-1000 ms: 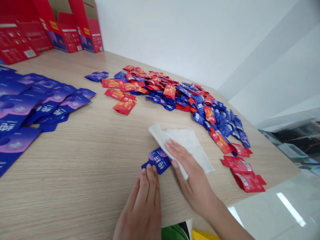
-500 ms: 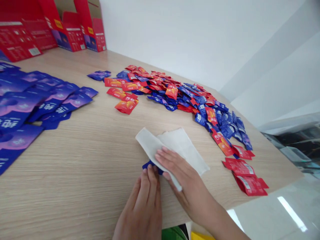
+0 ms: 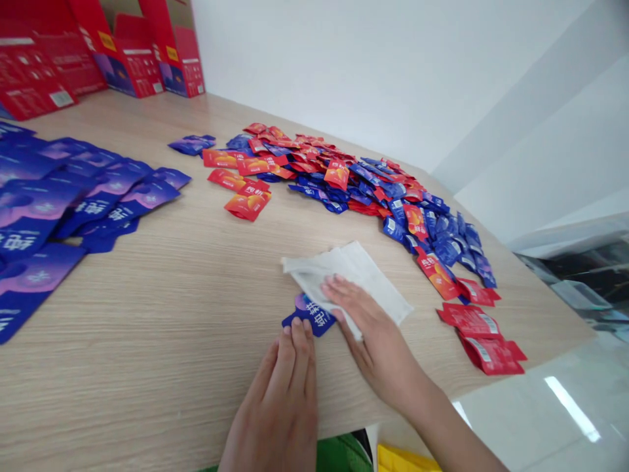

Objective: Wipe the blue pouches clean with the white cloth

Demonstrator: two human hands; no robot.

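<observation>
Blue sachet (image 3: 310,313) lies on the tabletop (image 3: 147,354) just ahead of the left hand (image 3: 275,400), long axis crosswise to its straight, ungripping fingers (image 3: 296,331), which touch its near edge. Right hand (image 3: 371,334) presses flat, fingers spread, on a white cloth (image 3: 366,278) overlapping the sachet's far edge.

The blue sachet (image 3: 309,314) and red sachets (image 3: 240,204) carry large Chinese characters, apparently 纯耕; print on the red cartons (image 3: 177,65) is too small to read.

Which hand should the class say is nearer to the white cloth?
The right hand is nearer: it lies flat on the white cloth. The left hand is off the cloth, below and to its left, with its fingertips at a blue sachet.
</observation>
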